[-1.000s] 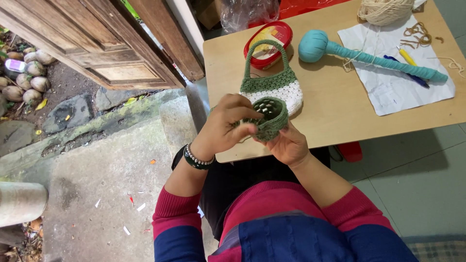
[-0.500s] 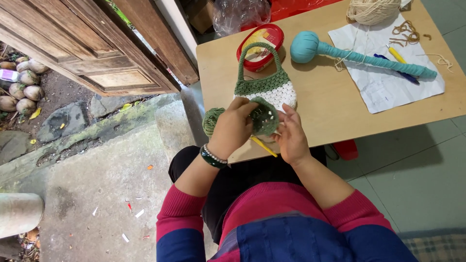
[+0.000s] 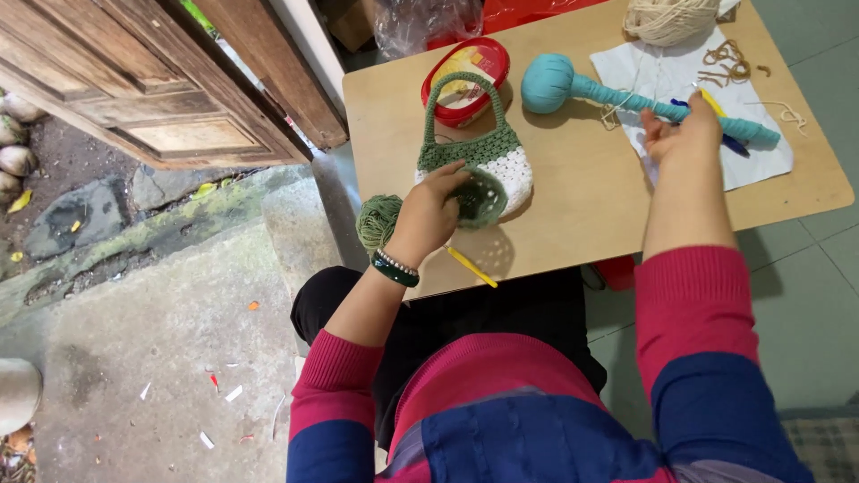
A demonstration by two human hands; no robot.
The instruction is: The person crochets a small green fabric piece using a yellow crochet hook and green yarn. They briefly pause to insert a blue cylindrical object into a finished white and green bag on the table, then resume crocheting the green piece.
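My left hand (image 3: 431, 213) grips a small round green crochet piece (image 3: 481, 197) at the near left part of the wooden table (image 3: 573, 215). The piece lies against a green and white crocheted bag (image 3: 490, 154) with a looped handle. A ball of green yarn (image 3: 378, 222) hangs at the table's left edge beside my wrist. My right hand (image 3: 682, 136) reaches over a white paper sheet (image 3: 761, 165), fingers around pens (image 3: 716, 107) next to a teal wrapped stick with a round head (image 3: 573, 88). A yellow crochet hook (image 3: 472, 266) lies near the front edge.
A red lidded tub (image 3: 465, 76) stands behind the bag. A cream yarn ball (image 3: 669, 18) and loose brown thread (image 3: 729, 61) sit at the far right. A wooden door (image 3: 134, 80) and concrete floor (image 3: 134, 340) lie to the left; tiled floor (image 3: 805, 295) to the right.
My right hand left the green crochet piece and reached out to the pens on the white paper. The left hand lowered the piece onto the table; the yellow hook now lies loose.
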